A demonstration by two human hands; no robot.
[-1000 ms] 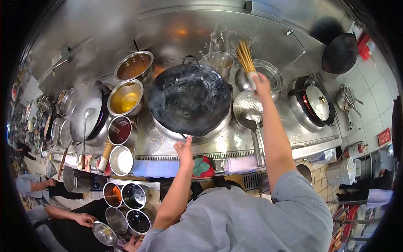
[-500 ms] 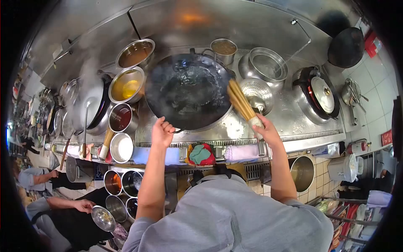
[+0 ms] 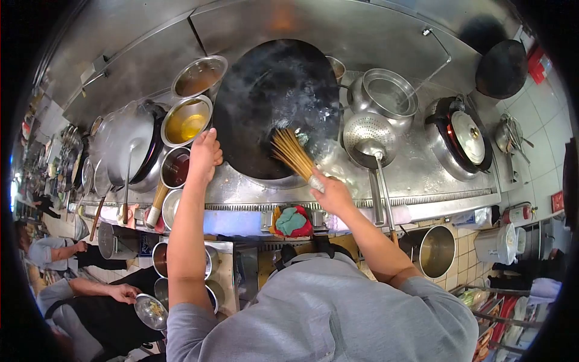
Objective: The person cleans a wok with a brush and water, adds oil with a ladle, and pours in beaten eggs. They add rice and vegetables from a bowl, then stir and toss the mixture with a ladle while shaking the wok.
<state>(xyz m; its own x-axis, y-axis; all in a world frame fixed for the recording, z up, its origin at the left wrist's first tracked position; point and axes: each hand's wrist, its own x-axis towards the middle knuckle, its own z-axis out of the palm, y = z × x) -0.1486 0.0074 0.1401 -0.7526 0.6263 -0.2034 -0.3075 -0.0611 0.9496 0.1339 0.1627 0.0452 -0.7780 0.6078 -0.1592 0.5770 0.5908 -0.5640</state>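
A large black wok (image 3: 253, 90) is tilted up on the stove, with steam and some water in it. My left hand (image 3: 206, 158) is a closed fist at the wok's left rim, gripping its edge; the handle itself is hidden by the fingers. In my right hand (image 3: 333, 192) is a bamboo wok brush (image 3: 291, 152), held by its pale wrapped end. Its bristles are spread against the wet inside of the wok, toward the near right side.
Left of the wok stand metal bowls, one with yellow oil (image 3: 186, 125). On the right lie a perforated strainer (image 3: 365, 130) and a ladle (image 3: 379, 158), beside a water pot (image 3: 391, 96). A bunched cloth (image 3: 291, 222) sits at the front edge. Left, a co-worker holds a bowl (image 3: 151, 312).
The wok has tilted, its far edge rising, and my left hand has moved left and up with its rim. My right hand has brought the brush from the strainer's side leftward into the wok.
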